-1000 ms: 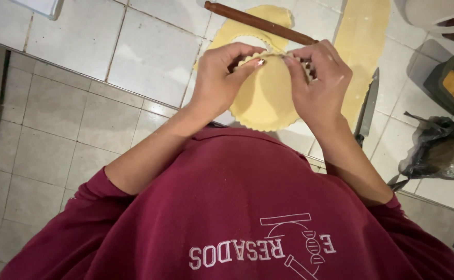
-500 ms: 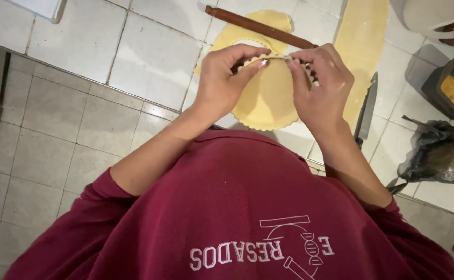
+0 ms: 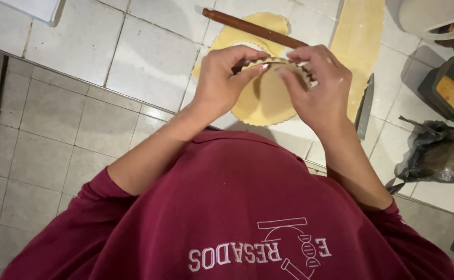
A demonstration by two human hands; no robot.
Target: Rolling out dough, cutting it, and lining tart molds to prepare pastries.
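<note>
Pinching is seen at both hands: the left hand and the right hand are raised together over the white tiled counter, fingers curled, each gripping the top rim of a round pale-yellow dough disc with a scalloped edge. The disc is held between the two hands, tilted up off the counter, its lower scalloped edge hanging toward the person. Left thumb and forefinger are pressed on the rim's left part; right fingertips are closed on the rim's right part. Something ridged shows at the right fingers; what it is cannot be told.

Just behind the disc, a sheet of rolled yellow dough is spread on the counter, partly hidden by the hands. A long brown wooden rolling pin is laid across that sheet, behind the disc. Right of the disc, a long strip of yellow dough is laid flat. A dark-bladed knife lies just right of the disc, beside the strip. Farther right of the disc, a dark rectangular tray with an orange-yellow block and a crumpled dark plastic bag are seen. Maroon sleeves are pushed up on both forearms.
</note>
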